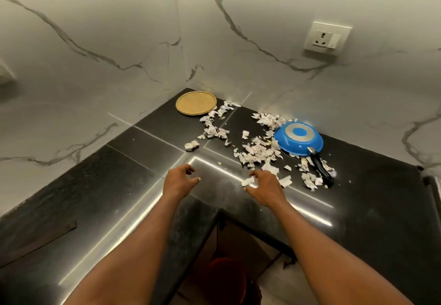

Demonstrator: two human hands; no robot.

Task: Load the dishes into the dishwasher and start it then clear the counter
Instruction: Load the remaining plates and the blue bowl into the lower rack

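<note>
Torn paper scraps (257,152) lie scattered over the black corner counter (133,185). A blue frying pan (298,139) sits upside down among them at the right, its black handle (321,167) pointing toward me. A round woven mat (196,102) lies in the far corner. My left hand (179,180) hovers over bare counter with fingers loosely curled, holding nothing. My right hand (263,185) reaches over the nearest scraps, fingers spread and curved, with one scrap (248,182) at its fingertips; I cannot tell whether it is held.
Marble walls close the corner behind the counter. A wall socket (328,36) sits high at the right. A dark flat strip (38,242) lies on the counter at the near left. Below the counter's inner corner stands a reddish-brown round object (226,278).
</note>
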